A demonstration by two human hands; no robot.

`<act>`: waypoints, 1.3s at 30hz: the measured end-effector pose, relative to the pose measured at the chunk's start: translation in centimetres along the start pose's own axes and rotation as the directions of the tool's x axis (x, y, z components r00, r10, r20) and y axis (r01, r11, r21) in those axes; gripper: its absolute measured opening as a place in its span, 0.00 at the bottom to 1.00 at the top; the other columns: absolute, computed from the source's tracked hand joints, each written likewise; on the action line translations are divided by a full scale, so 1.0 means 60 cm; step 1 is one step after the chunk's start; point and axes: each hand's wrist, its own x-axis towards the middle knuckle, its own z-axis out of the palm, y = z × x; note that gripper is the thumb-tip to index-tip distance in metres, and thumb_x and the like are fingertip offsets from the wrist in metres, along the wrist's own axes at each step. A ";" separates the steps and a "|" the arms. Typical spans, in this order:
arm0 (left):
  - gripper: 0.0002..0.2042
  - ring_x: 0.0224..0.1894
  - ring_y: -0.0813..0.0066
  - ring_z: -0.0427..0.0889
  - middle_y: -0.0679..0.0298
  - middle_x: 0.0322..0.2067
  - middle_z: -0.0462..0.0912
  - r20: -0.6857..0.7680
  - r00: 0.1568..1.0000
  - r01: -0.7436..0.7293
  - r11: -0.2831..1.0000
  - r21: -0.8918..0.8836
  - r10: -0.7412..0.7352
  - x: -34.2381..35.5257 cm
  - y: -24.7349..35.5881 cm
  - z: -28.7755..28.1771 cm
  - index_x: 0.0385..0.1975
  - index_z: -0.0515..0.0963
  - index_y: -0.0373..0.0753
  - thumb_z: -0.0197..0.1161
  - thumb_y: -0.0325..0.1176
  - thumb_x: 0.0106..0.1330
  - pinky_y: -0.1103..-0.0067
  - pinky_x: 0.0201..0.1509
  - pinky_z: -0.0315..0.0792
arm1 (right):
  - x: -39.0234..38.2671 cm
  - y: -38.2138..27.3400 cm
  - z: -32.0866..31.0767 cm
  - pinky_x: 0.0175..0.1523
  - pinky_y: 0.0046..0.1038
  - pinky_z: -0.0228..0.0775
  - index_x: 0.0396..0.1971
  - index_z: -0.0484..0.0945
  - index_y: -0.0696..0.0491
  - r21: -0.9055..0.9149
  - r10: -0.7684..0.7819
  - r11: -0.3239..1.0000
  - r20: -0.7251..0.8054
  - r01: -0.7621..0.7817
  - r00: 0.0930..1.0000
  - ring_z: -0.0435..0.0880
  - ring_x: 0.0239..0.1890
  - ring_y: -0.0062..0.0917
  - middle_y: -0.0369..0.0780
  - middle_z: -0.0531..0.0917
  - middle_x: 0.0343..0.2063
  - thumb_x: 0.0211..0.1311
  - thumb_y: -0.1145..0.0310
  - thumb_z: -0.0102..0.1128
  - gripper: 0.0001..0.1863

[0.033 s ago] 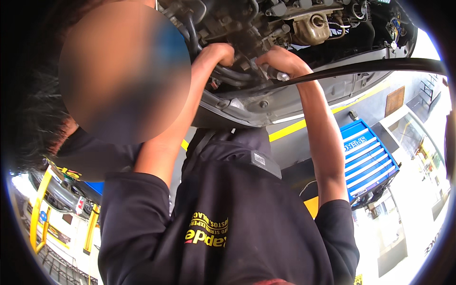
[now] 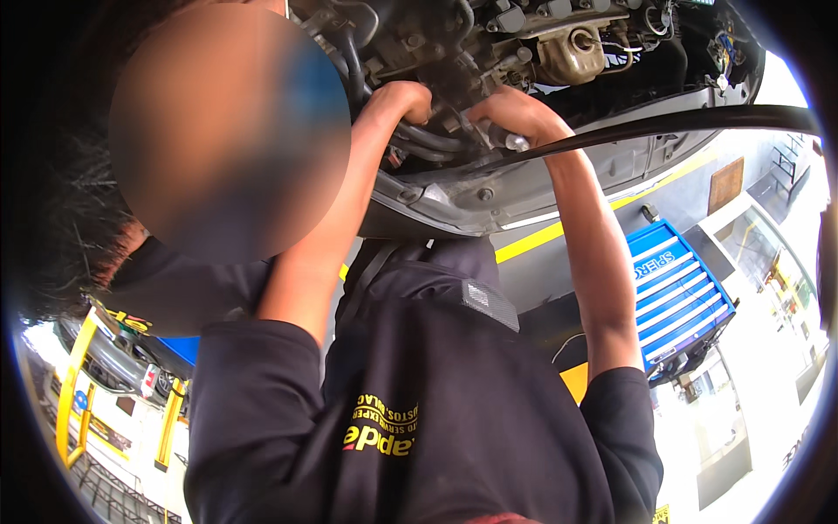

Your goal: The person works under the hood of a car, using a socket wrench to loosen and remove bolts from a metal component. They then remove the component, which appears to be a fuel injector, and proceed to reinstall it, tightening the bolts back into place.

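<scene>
Both my arms reach into a car's engine bay (image 2: 419, 52). My left hand (image 2: 408, 99) is bent at the wrist over dark hoses (image 2: 428, 137); its fingers drop out of sight among the parts, so what they touch is hidden. A short way to its right, my right hand (image 2: 515, 113) curls inward with its fingers closed and partly hidden. Beneath that palm a silver, rounded metal end (image 2: 517, 141) sticks out, its kind unclear. A thin grey metal piece (image 2: 476, 129) shows by the fingertips of this hand.
A black bar (image 2: 681, 127) crosses the bay beside my right wrist. The car's front edge (image 2: 471, 223) lies against my waist side. Close on the left is another person (image 2: 218, 284) in dark clothing. A blue tool cabinet (image 2: 681, 293) stands at right, yellow lift posts (image 2: 74, 384) at far left.
My left arm and sleeve sit very slightly further right in the picture. Both hands stay at the same spots in the engine bay.
</scene>
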 end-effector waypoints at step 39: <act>0.13 0.44 0.36 0.83 0.38 0.36 0.84 -0.761 0.634 -0.396 0.903 -0.168 0.137 -0.048 0.003 -0.004 0.36 0.81 0.27 0.67 0.35 0.70 0.54 0.44 0.76 | -0.040 0.062 -0.023 0.39 0.36 0.72 0.39 0.87 0.63 -0.024 0.075 0.997 0.215 -0.072 0.974 0.80 0.32 0.27 0.40 0.84 0.25 0.70 0.60 0.62 0.18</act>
